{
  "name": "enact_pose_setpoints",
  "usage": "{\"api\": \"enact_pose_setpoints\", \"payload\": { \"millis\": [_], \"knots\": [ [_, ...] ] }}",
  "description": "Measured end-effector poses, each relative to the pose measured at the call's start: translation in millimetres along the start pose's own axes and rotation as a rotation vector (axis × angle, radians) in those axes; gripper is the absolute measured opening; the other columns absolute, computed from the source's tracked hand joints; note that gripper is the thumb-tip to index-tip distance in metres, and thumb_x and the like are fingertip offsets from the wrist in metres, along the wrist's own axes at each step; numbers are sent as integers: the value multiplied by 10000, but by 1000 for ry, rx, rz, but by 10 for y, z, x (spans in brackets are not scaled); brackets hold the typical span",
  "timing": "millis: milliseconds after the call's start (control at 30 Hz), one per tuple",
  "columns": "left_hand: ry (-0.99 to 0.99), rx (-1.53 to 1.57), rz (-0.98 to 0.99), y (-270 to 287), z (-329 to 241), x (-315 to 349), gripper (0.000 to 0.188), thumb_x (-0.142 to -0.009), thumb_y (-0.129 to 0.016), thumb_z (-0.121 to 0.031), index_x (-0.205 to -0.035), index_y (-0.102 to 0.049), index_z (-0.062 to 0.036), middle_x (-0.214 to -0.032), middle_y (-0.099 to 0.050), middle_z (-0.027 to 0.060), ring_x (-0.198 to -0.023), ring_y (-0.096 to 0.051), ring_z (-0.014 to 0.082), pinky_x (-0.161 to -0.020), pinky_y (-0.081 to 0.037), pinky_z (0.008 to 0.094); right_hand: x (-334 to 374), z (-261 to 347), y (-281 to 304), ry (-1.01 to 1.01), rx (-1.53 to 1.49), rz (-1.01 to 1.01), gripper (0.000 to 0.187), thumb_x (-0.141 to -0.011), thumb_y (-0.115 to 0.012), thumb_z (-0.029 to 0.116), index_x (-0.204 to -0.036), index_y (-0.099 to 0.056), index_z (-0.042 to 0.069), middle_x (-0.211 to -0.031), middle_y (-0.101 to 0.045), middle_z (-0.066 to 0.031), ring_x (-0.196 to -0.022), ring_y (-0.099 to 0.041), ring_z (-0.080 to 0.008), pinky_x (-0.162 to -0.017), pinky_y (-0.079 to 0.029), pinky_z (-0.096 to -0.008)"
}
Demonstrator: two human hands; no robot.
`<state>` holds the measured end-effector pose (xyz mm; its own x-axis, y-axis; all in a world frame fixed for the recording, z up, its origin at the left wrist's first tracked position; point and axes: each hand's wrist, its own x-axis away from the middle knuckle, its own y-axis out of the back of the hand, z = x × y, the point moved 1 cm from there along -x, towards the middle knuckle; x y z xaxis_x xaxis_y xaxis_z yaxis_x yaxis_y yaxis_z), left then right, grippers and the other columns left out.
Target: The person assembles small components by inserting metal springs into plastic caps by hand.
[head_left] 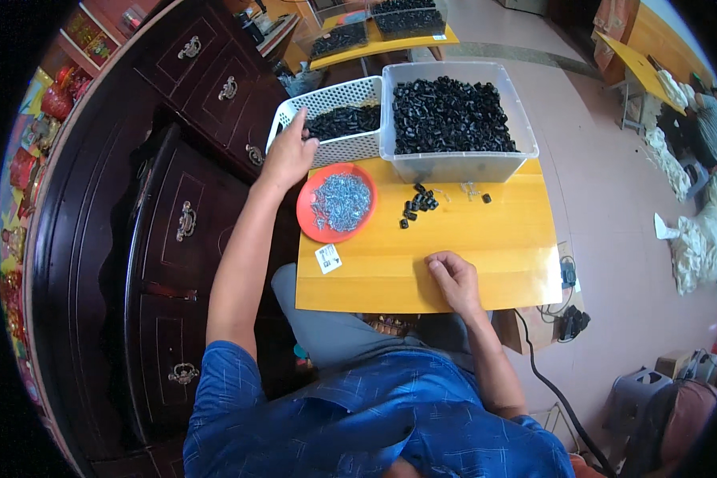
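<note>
My left hand (290,151) reaches over the near left corner of a white perforated basket (350,149) of small black parts (344,121). Its index finger is stretched out and the thumb stands apart; I see nothing held in it. On the yellow table (366,279), close to the front edge, my right hand (455,279) rests with its fingers curled together. Whatever is inside those fingers, if anything, is hidden. A red plate (304,209) heaped with small silvery metal pieces (341,202) lies just below the basket. Several loose black pieces (419,202) are scattered mid-table.
A clear plastic bin (462,166) full of black parts stands right of the basket. A white label card (327,258) lies near the plate. Dark wooden drawers (207,191) flank the left side. A black cable (546,374) runs down at right; another yellow table (382,44) stands behind.
</note>
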<state>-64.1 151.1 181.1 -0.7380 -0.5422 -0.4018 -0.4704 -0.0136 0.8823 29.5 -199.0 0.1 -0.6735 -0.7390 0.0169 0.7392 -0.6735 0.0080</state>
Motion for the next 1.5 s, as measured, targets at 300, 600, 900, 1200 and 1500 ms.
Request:
{"api": "enact_pose_setpoints", "payload": {
  "millis": [300, 600, 900, 1200, 1500],
  "knots": [
    [-47, 370, 385, -720, -786, 940, 348, -868, -687, -96, -1211, -642, -51, -993, -698, 145, -873, -699, 297, -753, -553, 363, 12, -16, 19, 44, 9, 3, 164, -959, -647, 132, -1009, -702, -14, -802, -676, -35, -732, -597, -87, -693, -505, -258],
    [-128, 140, 218, -1369, -1144, 1374, 346, -877, -689, -190, -1211, -642, -114, -980, -625, 105, -855, -658, 315, -710, -535, 435, -143, 5, 345, -19, -205, -24, 152, -977, -628, 117, -1037, -697, -5, -894, -684, -6, -812, -604, -80, -751, -498, -239],
    [-133, 186, 127, -1506, -1169, 1331, 186, -884, -679, -170, -1057, -674, -103, -934, -620, 98, -851, -655, 313, -711, -529, 433, -610, 134, 709, 23, 318, -237, 169, -921, -652, 124, -1042, -695, 15, -905, -723, -112, -791, -685, -198, -750, -535, -318],
    [-194, 374, -36, -1423, -1203, 1198, 125, -881, -684, -112, -984, -644, -53, -935, -623, 105, -798, -640, 296, -702, -520, 396, -1110, 142, 711, 216, 652, -344, 177, -864, -673, 152, -1003, -681, 42, -938, -703, -172, -856, -688, -354, -759, -548, -459],
    [391, 1288, 321, -1327, -1398, 1847, 119, -1002, -584, -129, -1050, -615, -25, -861, -635, 10, -690, -566, 45, -629, -484, 214, -1321, 34, 619, 176, 867, -382, 204, -864, -685, 272, -911, -664, 75, -912, -688, -148, -828, -681, -363, -710, -542, -482]
  ]
}}
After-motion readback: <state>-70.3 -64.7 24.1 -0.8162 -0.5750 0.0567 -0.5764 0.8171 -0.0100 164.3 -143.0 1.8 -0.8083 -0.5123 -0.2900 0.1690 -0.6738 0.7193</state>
